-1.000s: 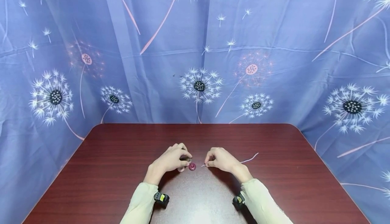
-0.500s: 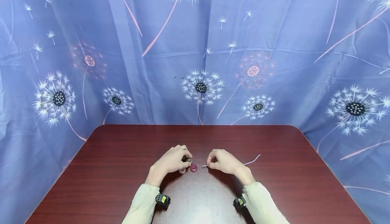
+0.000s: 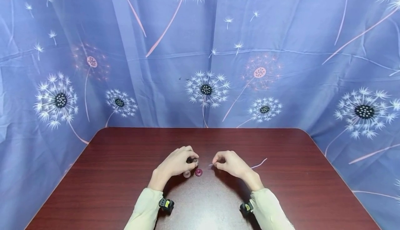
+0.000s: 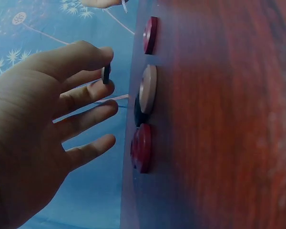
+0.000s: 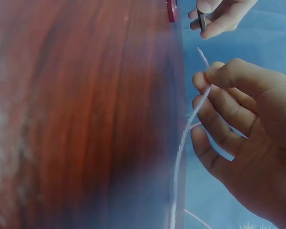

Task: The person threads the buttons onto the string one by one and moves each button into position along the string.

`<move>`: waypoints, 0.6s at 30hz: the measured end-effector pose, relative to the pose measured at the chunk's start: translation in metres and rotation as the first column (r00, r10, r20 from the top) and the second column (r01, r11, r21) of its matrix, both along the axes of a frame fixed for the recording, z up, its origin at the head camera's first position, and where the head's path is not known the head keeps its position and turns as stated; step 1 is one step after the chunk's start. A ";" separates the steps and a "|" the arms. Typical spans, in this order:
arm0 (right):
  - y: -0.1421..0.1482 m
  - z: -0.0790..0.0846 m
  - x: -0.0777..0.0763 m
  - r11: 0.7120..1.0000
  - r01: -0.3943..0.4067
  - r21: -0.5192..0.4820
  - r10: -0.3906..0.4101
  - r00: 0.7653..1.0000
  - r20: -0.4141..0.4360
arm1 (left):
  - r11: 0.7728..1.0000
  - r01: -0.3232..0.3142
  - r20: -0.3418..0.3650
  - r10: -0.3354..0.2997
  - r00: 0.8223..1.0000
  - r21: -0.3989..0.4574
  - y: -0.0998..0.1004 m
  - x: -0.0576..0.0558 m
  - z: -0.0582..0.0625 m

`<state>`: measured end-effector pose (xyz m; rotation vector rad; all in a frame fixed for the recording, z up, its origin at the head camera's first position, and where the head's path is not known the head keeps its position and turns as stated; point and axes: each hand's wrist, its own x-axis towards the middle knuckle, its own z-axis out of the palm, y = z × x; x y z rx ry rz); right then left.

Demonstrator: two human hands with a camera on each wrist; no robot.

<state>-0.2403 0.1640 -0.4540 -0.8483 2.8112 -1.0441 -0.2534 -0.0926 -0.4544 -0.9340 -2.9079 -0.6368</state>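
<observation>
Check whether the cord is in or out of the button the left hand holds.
Out: the cord ends short of the dark button, with a visible gap between them.

From above the near side, the head view faces forward and down across the wood-grain table (image 3: pixel 312 188) to the far dandelion-print curtain (image 3: pixel 175 94). Close in and turned sideways, both wrist views catch the left hand (image 4: pixel 38 119) and right hand (image 5: pixel 262 138).

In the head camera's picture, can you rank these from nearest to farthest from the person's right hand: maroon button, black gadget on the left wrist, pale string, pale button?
1. Pale string: held by the right hand.
2. Maroon button: between the hands.
3. Pale button: just left of the maroon one.
4. Black gadget: farther left, on the wrist.
</observation>
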 end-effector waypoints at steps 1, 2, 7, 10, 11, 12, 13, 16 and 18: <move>0.000 0.001 0.001 1.000 0.009 -0.015 -0.009 1.000 0.002 | 1.000 -0.004 -0.003 0.004 1.000 0.004 0.000 0.000 0.001; 0.001 0.001 0.001 1.000 0.017 -0.026 -0.017 1.000 0.004 | 1.000 -0.008 -0.003 0.008 1.000 0.009 0.000 0.000 0.001; 0.002 0.002 0.003 0.998 0.043 -0.049 -0.045 0.998 -0.042 | 0.999 -0.022 -0.011 0.023 1.000 0.048 0.001 -0.001 0.001; 0.003 0.006 0.004 0.996 0.062 -0.059 -0.067 0.994 -0.082 | 0.997 -0.017 -0.045 0.020 0.999 0.069 0.002 -0.002 0.000; 0.003 0.008 0.004 0.996 0.067 -0.062 -0.073 0.993 -0.094 | 0.997 -0.014 -0.061 0.018 0.998 0.076 0.003 -0.002 0.001; 0.003 0.010 0.004 0.995 0.073 -0.065 -0.079 0.992 -0.100 | 0.997 -0.012 -0.076 0.018 0.997 0.083 0.003 -0.002 0.001; 0.002 0.012 0.004 0.995 0.076 -0.071 -0.083 0.991 -0.104 | 0.996 -0.010 -0.087 0.018 0.996 0.091 0.004 -0.003 0.001; 0.002 0.017 0.005 0.993 0.079 -0.085 -0.089 0.989 -0.119 | 0.993 -0.004 -0.100 0.016 0.995 0.120 0.005 -0.003 0.003; 0.002 0.018 0.005 0.992 0.084 -0.096 -0.096 0.987 -0.131 | 0.990 -0.005 -0.092 0.018 0.996 0.138 0.005 -0.002 0.004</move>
